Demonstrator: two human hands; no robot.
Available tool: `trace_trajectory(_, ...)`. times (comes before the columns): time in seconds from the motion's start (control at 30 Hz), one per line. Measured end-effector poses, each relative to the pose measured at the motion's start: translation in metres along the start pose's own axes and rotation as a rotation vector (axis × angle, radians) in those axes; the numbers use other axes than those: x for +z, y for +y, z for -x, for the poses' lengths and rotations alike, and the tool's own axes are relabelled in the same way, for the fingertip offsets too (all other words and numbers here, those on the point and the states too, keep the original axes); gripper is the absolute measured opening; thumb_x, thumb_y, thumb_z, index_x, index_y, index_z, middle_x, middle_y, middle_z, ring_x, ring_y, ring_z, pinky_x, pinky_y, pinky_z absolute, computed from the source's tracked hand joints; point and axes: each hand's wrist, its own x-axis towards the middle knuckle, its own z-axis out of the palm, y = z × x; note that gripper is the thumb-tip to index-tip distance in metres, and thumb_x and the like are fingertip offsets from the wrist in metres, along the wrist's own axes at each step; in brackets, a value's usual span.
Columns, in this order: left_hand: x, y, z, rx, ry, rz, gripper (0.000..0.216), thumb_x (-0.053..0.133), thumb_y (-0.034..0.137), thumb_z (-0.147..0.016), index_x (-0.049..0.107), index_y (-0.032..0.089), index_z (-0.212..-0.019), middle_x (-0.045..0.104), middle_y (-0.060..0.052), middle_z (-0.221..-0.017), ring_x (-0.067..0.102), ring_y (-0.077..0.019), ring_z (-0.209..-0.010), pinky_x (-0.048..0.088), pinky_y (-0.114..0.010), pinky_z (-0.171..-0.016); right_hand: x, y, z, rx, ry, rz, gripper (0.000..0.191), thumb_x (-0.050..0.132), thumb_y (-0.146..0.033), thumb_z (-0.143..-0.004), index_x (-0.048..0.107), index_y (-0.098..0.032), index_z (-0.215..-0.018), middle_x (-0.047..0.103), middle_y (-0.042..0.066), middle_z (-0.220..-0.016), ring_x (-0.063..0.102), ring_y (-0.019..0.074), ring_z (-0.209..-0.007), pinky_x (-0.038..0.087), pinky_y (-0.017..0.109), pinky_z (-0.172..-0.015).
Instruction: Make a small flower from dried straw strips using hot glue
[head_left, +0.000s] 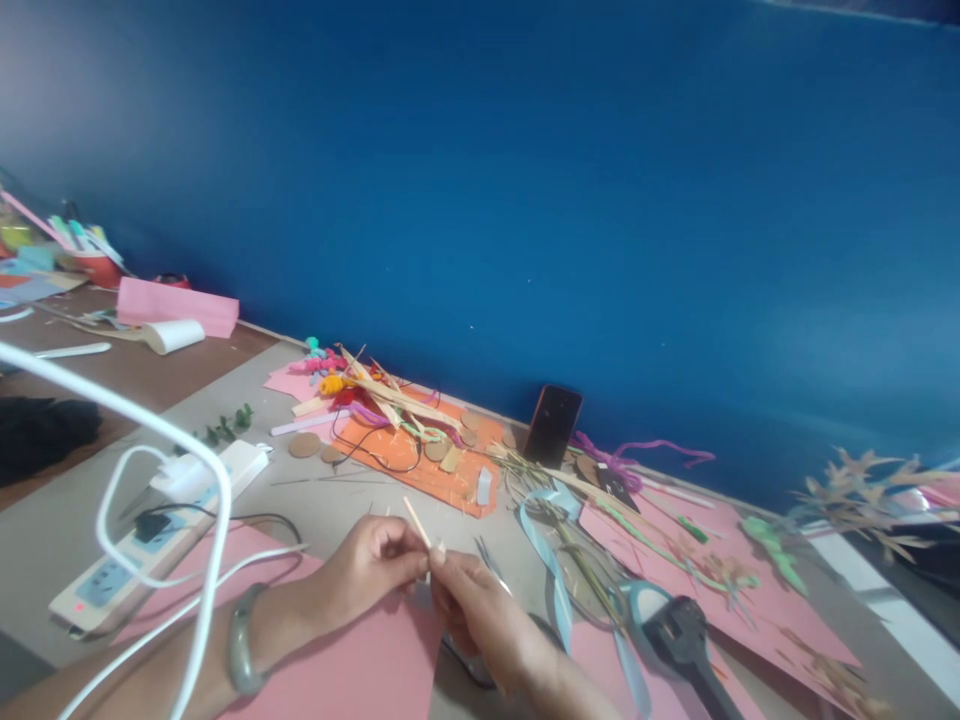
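A thin pale stick (418,522) points up and to the left from between my two hands, with a small whitish bit near its lower end. My left hand (375,562), a jade-coloured bangle (244,640) at its wrist, is closed with thumb and fingertips pinched at the stick's lower part. Thumb and forefinger of my right hand (484,610) are pressed together on that same end, partly hiding it. Metal blades (489,556), seemingly of scissors, show just behind the right hand. Pink paper (352,660) lies beneath both hands.
A white cable (221,520) loops across the left foreground over a power strip (161,545). Craft scraps cover orange paper (457,480) behind my hands. A phone (553,425) leans on the blue wall. Blue ribbon (551,560) and a black-handled tool (686,640) lie to the right.
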Motion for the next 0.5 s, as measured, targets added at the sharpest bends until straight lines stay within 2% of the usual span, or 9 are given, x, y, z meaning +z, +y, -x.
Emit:
trace_trajectory(0.13, 0.001, 0.009, 0.004, 0.020, 0.031, -0.057, 0.030, 0.063, 0.040, -0.080, 0.059, 0.012, -0.068, 0.053, 0.001, -0.055, 0.047, -0.0098, -0.050, 0.039, -0.021, -0.049, 0.002, -0.001, 0.000, 0.002, -0.034, -0.032, 0.056, 0.049, -0.069, -0.081, 0.041, -0.019, -0.058, 0.025, -0.011, -0.042, 0.018, 0.0039, -0.035, 0.012, 0.021, -0.036)
trace_trajectory(0.33, -0.001, 0.013, 0.004, 0.101, 0.033, -0.130, 0.025, 0.062, 0.034, -0.082, 0.065, 0.011, -0.072, 0.061, -0.003, -0.065, 0.052, -0.0124, -0.063, 0.041, -0.023, -0.060, 0.006, -0.007, 0.002, 0.104, -0.077, -0.212, 0.056, 0.054, -0.068, -0.078, 0.034, -0.020, -0.056, 0.026, -0.011, -0.042, 0.010, 0.0025, -0.035, 0.004, 0.020, -0.036)
trace_trajectory(0.5, -0.006, 0.008, 0.000, 0.079, 0.027, -0.056, 0.025, 0.063, 0.035, -0.081, 0.061, 0.012, -0.071, 0.055, 0.000, -0.058, 0.048, -0.0098, -0.054, 0.037, -0.021, -0.052, 0.000, -0.014, 0.004, 0.149, -0.112, -0.317, 0.056, 0.053, -0.064, -0.080, 0.029, -0.021, -0.055, 0.021, -0.012, -0.041, 0.007, 0.0026, -0.036, 0.004, 0.018, -0.035)
